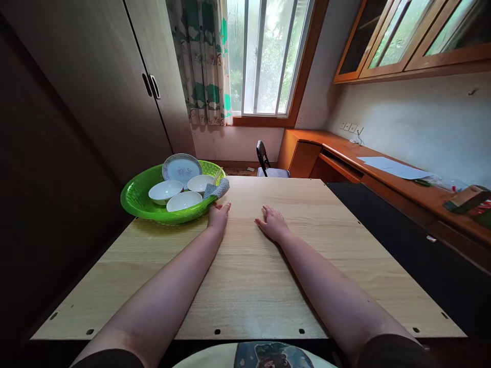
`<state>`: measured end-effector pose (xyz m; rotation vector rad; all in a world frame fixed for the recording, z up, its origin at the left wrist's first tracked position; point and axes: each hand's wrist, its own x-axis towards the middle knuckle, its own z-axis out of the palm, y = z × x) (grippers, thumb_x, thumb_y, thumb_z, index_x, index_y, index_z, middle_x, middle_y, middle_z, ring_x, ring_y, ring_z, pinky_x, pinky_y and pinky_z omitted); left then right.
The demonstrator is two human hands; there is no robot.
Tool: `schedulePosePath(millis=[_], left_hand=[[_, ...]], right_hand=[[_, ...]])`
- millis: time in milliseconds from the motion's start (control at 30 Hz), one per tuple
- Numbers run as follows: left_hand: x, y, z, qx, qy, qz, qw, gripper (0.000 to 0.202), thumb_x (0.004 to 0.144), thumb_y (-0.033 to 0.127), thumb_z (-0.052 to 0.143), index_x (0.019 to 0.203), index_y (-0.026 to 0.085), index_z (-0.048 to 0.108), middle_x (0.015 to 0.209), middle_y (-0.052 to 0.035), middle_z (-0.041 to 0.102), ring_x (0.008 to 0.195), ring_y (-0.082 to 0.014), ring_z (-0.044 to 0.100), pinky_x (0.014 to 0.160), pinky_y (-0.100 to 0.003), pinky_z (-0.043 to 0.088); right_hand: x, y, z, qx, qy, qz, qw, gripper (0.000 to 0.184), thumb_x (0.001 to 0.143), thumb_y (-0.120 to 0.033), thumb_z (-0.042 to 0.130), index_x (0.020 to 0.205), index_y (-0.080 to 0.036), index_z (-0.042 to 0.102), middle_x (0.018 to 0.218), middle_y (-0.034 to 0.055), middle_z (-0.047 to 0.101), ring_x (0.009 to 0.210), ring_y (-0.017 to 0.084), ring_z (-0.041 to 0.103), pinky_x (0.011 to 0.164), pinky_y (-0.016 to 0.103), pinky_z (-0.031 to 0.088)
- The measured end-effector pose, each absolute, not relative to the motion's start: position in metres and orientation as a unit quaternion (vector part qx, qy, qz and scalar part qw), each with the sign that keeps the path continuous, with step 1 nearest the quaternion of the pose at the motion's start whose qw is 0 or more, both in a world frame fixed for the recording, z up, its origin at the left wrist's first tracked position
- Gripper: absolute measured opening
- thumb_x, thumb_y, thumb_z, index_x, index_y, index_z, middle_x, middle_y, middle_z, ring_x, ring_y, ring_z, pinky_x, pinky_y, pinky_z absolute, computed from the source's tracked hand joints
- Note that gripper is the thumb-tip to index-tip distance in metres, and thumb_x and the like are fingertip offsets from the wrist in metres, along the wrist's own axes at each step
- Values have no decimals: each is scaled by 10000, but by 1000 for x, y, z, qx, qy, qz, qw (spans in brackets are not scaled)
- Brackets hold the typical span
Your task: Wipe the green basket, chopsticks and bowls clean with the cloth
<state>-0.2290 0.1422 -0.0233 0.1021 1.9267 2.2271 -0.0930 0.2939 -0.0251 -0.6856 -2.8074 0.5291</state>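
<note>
My right hand (273, 224) lies palm down on the light wooden table (245, 286), its fingers stretched out and holding nothing. Further left, my left hand (218, 214) rests on its side against the near right rim of a green plastic basket (140, 207). Its fingers look loosely extended, partly hidden by the rim, and I see nothing gripped. Inside the basket are white bowls: a left one (165, 191), a front one (184, 201) and a back one (200, 183). A patterned plate (182, 169) leans behind them. A grey-blue cloth (217, 189) and chopsticks (218, 176) sit at the right rim.
Beyond the table's far edge is a folding chair (264, 159). An orange-brown desk (326, 137) runs along the right wall with paper (393, 167) on it. A black panel (387, 230) lies between desk and table. Tall wardrobe doors (115, 76) flank the left.
</note>
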Motion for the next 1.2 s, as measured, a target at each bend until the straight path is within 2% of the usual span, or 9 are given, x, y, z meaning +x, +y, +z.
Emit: schedulePosePath(millis=[100,267,467,633,733,833,1067,1133,1200], left_hand=[[-221,142,-17,8,619,776,119,343,738,354,685,995,210,510,975,-39,620,779,-127,636,608,-216,436],[-216,138,-9,14,562,816,139,352,714,443,690,993,253,592,1104,-20,633,824,-119,635,620,-215,431],[-223,133,5,92,573,806,115,325,635,439,724,845,197,666,927,-37,689,858,-160,624,658,-242,417],[-205,137,13,223,569,784,113,265,621,399,724,754,173,688,801,-40,709,819,-195,635,786,-319,459],[-188,140,7,323,575,731,178,260,647,399,721,765,168,710,836,-64,724,848,-220,648,855,-359,461],[-175,142,-2,409,587,661,224,313,663,403,729,871,170,731,969,-87,727,970,-248,639,936,-379,435],[-171,133,1,511,608,537,284,379,748,419,651,1012,152,706,1061,-96,706,1001,-250,620,924,-369,439],[-170,123,8,550,627,479,274,332,751,406,649,985,180,715,1004,-72,713,963,-238,624,876,-337,452],[-168,109,14,581,651,411,265,244,757,397,644,890,211,729,850,-41,713,804,-210,638,765,-306,468]], right_hand=[[-91,294,-23,-226,-949,190,114,641,867,-446,512,1384,-85,393,1430,172,437,1338,270,365,1091,386,266],[-91,295,-25,-219,-947,199,126,614,862,-431,527,1365,-97,414,1415,177,453,1318,282,391,1077,398,286],[-92,300,-30,-203,-924,270,182,545,824,-392,582,1304,-153,483,1367,162,502,1291,282,421,1074,423,298],[-90,299,-28,-140,-784,548,257,417,827,-485,547,1161,-236,565,1190,93,621,1113,232,570,989,408,401],[-89,293,-24,-92,-635,743,190,432,820,-577,517,1102,-255,572,1067,62,674,958,206,641,896,388,459],[-88,288,-21,-68,-546,827,116,414,787,-581,562,1025,-245,601,945,34,701,831,187,653,781,343,488],[-79,292,-6,-119,-547,822,109,253,657,-337,732,829,-191,617,741,2,674,678,158,614,651,274,483],[-71,296,1,-149,-582,793,103,238,651,-316,727,816,-186,615,738,3,673,683,162,617,649,270,486],[-61,299,8,-178,-625,756,76,230,650,-299,720,820,-185,614,755,7,678,703,168,630,651,266,490]])
